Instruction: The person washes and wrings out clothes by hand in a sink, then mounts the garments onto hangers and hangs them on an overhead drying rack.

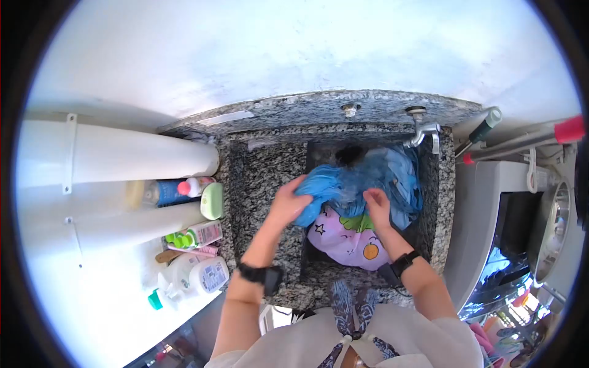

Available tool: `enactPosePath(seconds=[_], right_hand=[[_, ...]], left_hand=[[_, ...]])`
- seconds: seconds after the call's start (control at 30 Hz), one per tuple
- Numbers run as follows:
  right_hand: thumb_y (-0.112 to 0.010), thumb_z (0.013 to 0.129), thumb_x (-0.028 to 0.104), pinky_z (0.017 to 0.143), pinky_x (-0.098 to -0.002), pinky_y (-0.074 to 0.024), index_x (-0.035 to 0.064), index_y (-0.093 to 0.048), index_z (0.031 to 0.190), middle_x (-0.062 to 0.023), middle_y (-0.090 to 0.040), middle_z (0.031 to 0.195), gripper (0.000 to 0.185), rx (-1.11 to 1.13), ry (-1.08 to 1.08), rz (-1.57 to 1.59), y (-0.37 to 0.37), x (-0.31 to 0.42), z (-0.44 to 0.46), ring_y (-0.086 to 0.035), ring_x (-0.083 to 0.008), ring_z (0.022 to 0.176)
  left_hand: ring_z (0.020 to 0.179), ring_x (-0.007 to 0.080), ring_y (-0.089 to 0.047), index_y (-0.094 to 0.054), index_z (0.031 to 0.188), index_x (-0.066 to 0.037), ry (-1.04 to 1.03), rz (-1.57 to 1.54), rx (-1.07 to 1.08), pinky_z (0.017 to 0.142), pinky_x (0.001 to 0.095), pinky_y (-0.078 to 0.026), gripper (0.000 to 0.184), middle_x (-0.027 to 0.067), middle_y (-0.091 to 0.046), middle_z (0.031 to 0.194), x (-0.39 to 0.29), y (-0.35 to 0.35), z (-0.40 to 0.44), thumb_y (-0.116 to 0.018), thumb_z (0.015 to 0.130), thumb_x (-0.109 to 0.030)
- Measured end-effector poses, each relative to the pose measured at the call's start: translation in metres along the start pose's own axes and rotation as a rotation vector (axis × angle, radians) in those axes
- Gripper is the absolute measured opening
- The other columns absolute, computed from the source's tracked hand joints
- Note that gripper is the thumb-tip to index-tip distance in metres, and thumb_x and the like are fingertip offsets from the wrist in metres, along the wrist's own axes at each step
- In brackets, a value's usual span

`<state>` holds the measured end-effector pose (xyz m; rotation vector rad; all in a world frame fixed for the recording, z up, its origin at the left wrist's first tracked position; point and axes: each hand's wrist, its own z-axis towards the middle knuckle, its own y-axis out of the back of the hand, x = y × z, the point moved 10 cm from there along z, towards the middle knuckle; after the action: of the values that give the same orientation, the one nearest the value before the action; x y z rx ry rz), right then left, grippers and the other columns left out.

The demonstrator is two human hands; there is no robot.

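Blue strips of material (392,184) lie bunched in the right part of a speckled granite sink (438,196). My left hand (288,205) is wrapped round a gathered blue bundle (322,184) at the basin's middle divider. Over the blue material, my right hand (377,205) has its fingers bent close together; whether they hold a bit of it is too small to tell. Below both hands lies a pink cloth (343,245) with a star, a green leaf and an orange fruit printed on it. A dark patch (348,154) shows near the sink's back wall.
A metal tap (423,132) juts over the sink's back right corner. At the left, bottles (211,276) and a green-and-white container (211,201) stand by white shelves. To the right are a washing machine (485,214) and several long handles (534,138).
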<state>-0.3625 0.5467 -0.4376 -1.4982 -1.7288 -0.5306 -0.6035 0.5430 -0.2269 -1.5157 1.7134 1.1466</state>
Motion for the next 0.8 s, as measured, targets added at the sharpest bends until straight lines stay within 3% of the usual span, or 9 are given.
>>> enactPosePath(seconds=[0.03, 0.1, 0.2, 0.47, 0.6, 0.67, 0.7, 0.73, 0.8], right_hand=[[-0.07, 0.067, 0.058, 0.105, -0.0507, -0.0256, 0.0062, -0.034, 0.136, -0.0206, -0.026, 0.143, 0.093, 0.0, 0.007, 0.008, -0.008, 0.008, -0.018, -0.029, -0.0392, 0.129], [-0.064, 0.074, 0.059, 0.101, -0.0497, -0.0333, 0.0002, -0.047, 0.125, -0.0185, -0.044, 0.131, 0.08, 0.016, -0.664, 0.685, -0.059, -0.023, -0.071, -0.043, -0.0354, 0.12], [-0.061, 0.081, 0.048, 0.098, -0.0503, -0.037, -0.0021, -0.056, 0.112, -0.0168, -0.057, 0.117, 0.059, 0.534, -0.547, 1.063, -0.129, 0.023, -0.064, -0.053, -0.0338, 0.11], [-0.043, 0.092, 0.029, 0.095, -0.0487, -0.041, -0.0002, -0.058, 0.109, -0.0135, -0.062, 0.111, 0.037, 0.287, -0.509, 0.817, -0.231, 0.081, -0.053, -0.059, -0.0303, 0.102], [-0.046, 0.089, 0.024, 0.084, -0.0423, -0.0488, -0.0011, -0.057, 0.106, -0.016, -0.063, 0.107, 0.032, 0.424, -0.334, 0.128, -0.241, 0.078, -0.065, -0.061, -0.0288, 0.097], [-0.051, 0.081, 0.015, 0.079, -0.0424, -0.0511, -0.002, -0.056, 0.104, -0.022, -0.061, 0.105, 0.029, 0.186, 0.211, -1.203, -0.233, 0.085, -0.051, -0.061, -0.0333, 0.095], [-0.054, 0.076, 0.013, 0.076, -0.0432, -0.0515, -0.0021, -0.057, 0.101, -0.0245, -0.059, 0.105, 0.029, 0.155, 0.309, -1.267, -0.239, 0.079, -0.066, -0.061, -0.0351, 0.093], [-0.057, 0.072, 0.011, 0.074, -0.044, -0.052, -0.0021, -0.058, 0.098, -0.027, -0.058, 0.105, 0.03, 0.123, 0.41, -1.327, -0.246, 0.076, -0.078, -0.061, -0.037, 0.092], [-0.057, 0.069, 0.009, 0.073, -0.0438, -0.0521, -0.0023, -0.059, 0.094, -0.0268, -0.057, 0.106, 0.027, 0.34, 0.605, -1.478, -0.272, 0.082, -0.103, -0.061, -0.0368, 0.09]], left_hand=[[0.093, 0.0146, -0.058, -0.049, 0.124, 0.006, 0.001, -0.115, -0.015, 0.083, 0.0279, -0.046, 0.057, 0.0106, -0.063, 0.106, -0.01, 0.015, -0.023, -0.062, 0.07, -0.003], [0.095, 0.0164, -0.059, -0.047, 0.126, 0.006, 0.004, -0.152, -0.053, 0.086, 0.028, -0.045, 0.062, 0.013, -0.061, 0.11, -0.06, 0.033, -0.079, -0.064, 0.067, -0.001], [0.098, 0.0155, -0.058, -0.047, 0.127, 0.006, -0.035, -0.317, -0.13, 0.087, 0.0283, -0.045, 0.061, 0.0116, -0.061, 0.111, -0.102, 0.052, -0.148, -0.065, 0.069, -0.002], [0.094, 0.021, -0.061, -0.05, 0.12, 0.008, -0.318, -0.624, -0.499, 0.085, 0.0319, -0.048, 0.049, 0.013, -0.062, 0.104, -0.136, 0.152, -0.243, -0.061, 0.077, -0.013], [0.096, 0.0201, -0.059, -0.055, 0.114, 0.003, -0.313, -0.534, -0.535, 0.088, 0.0326, -0.046, 0.048, 0.0135, -0.06, 0.105, -0.119, 0.189, -0.174, -0.062, 0.081, -0.032], [0.087, 0.0201, -0.059, -0.056, 0.109, 0.003, -0.068, -0.467, -0.581, 0.079, 0.0321, -0.048, 0.056, 0.0126, -0.061, 0.096, -0.026, 0.188, -0.098, -0.068, 0.077, -0.04], [0.081, 0.0204, -0.06, -0.057, 0.106, 0.005, 0.07, -0.414, -0.578, 0.07, 0.0322, -0.051, 0.06, 0.0131, -0.062, 0.09, 0.02, 0.183, -0.065, -0.071, 0.073, -0.043], [0.102, 0.03, -0.056, -0.045, 0.123, 0.007, 0.091, -0.335, -0.593, 0.091, 0.0404, -0.043, 0.09, 0.0219, -0.054, 0.114, 0.024, 0.158, -0.065, -0.073, 0.065, -0.055], [0.125, 0.0432, -0.033, -0.022, 0.138, 0.004, 0.404, 0.413, -0.695, 0.099, 0.053, -0.033, 0.113, 0.0265, -0.024, 0.141, 0.091, 0.139, -0.046, -0.07, 0.061, -0.064]])
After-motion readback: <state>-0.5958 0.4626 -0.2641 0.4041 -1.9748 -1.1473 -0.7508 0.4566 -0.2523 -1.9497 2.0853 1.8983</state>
